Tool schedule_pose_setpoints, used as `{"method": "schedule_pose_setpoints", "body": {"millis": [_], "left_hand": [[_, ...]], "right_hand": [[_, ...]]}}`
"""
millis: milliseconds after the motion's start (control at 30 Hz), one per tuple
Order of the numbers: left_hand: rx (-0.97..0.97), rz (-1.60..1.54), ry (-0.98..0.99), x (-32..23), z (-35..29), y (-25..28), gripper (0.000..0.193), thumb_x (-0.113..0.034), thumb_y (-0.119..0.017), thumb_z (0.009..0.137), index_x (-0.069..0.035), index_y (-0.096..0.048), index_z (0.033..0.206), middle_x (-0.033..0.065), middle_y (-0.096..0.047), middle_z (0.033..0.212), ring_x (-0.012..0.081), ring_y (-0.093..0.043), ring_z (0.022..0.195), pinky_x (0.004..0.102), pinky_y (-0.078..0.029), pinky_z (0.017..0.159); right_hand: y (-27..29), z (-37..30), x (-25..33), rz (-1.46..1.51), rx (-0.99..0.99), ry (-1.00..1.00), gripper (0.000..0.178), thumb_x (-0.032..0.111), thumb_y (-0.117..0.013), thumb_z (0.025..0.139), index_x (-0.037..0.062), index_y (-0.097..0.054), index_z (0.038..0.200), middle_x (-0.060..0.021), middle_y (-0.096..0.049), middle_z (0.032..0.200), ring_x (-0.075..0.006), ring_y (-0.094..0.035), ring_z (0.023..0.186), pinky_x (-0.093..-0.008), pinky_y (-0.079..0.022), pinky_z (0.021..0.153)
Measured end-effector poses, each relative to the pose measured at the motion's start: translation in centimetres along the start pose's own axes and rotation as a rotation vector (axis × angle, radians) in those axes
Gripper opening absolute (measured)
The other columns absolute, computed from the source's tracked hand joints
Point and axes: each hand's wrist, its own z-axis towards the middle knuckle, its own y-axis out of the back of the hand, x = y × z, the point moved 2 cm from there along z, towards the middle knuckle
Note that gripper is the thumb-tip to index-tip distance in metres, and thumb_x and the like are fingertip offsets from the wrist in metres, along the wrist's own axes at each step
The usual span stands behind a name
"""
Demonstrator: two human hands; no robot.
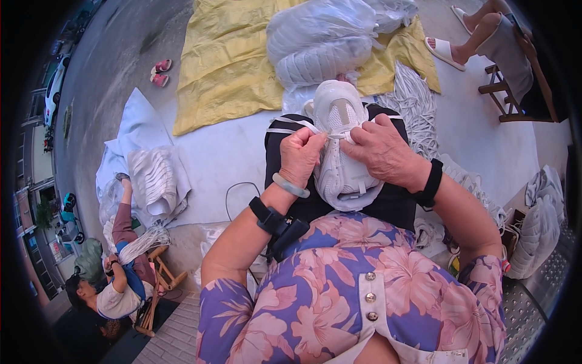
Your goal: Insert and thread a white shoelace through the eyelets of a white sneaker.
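A white sneaker (342, 179) with mesh panels rests across my lap, on black cloth. Between thumb and forefinger my left hand (300, 159) pinches a white shoelace (310, 125) at the sneaker's left side; loose lace trails left over my knee. My right hand (391, 151) is closed, its fingers curled in at the lacing from the right and gripping the lace there. Part of the lacing is hidden under the fingers. Behind this sneaker, the edge of another white shoe (309, 109) seems to show.
Clear plastic bags of white shoe parts (324, 39) lie on a yellow sheet (227, 60) ahead. A heap of white laces (417, 100) spreads at right. One person (124, 285) sits at left with a lace bundle; another sits on a wooden chair (509, 91) at far right.
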Motion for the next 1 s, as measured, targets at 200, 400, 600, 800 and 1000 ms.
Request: {"method": "schedule_pose_setpoints", "body": {"millis": [200,400,600,800,1000], "left_hand": [[-0.031,0.097,-0.197,0.5,0.2,-0.7,0.012,-0.011,-0.060,0.084,-0.003,-0.061,0.076,-0.0023,-0.055,0.061,0.0027,-0.045,0.047,0.0171,-0.035,0.042],[-0.040,0.133,-0.204,0.1,0.9,-0.9,0.013,-0.011,-0.059,0.085,-0.003,-0.060,0.074,-0.0026,-0.054,0.058,0.0032,-0.046,0.045,0.0180,-0.035,0.042],[-0.033,0.162,-0.185,0.0,1.2,-1.0,0.016,-0.011,-0.059,0.085,-0.004,-0.058,0.071,-0.0027,-0.054,0.057,0.0029,-0.045,0.045,0.0177,-0.034,0.042],[-0.056,0.292,-0.337,0.8,1.7,-0.7,0.012,-0.010,-0.059,0.084,-0.002,-0.061,0.075,-0.0023,-0.053,0.057,0.0029,-0.045,0.046,0.0180,-0.036,0.043],[-0.041,0.616,-0.474,-0.3,2.1,-1.0,0.010,-0.009,-0.062,0.078,0.000,-0.061,0.074,-0.0009,-0.055,0.059,0.0035,-0.047,0.052,0.0229,-0.040,0.047]], "right_hand": [[-0.4,0.1,0.3,-0.157,0.008,0.001,0.028,0.014,-0.053,0.074,0.0067,-0.055,0.101,-0.0016,-0.048,0.080,-0.0164,-0.049,0.076,-0.0346,-0.032,0.071],[-1.1,-0.3,-1.1,-0.010,-0.074,-0.114,0.035,0.009,-0.054,0.072,0.0070,-0.054,0.107,-0.0029,-0.050,0.080,-0.0184,-0.051,0.075,-0.0338,-0.033,0.069],[-1.5,-0.6,-1.3,0.090,-0.101,-0.196,0.036,0.007,-0.054,0.074,0.0085,-0.055,0.110,-0.0038,-0.052,0.080,-0.0194,-0.053,0.072,-0.0333,-0.034,0.068],[-2.0,-0.6,-1.3,0.132,-0.165,-0.224,0.033,0.008,-0.055,0.074,0.0100,-0.055,0.107,-0.0032,-0.052,0.080,-0.0192,-0.053,0.073,-0.0343,-0.034,0.064],[-2.0,-0.4,-1.3,0.174,-0.217,-0.258,0.031,0.008,-0.057,0.075,0.0099,-0.057,0.106,-0.0049,-0.053,0.078,-0.0204,-0.054,0.070,-0.0342,-0.036,0.062]]}}
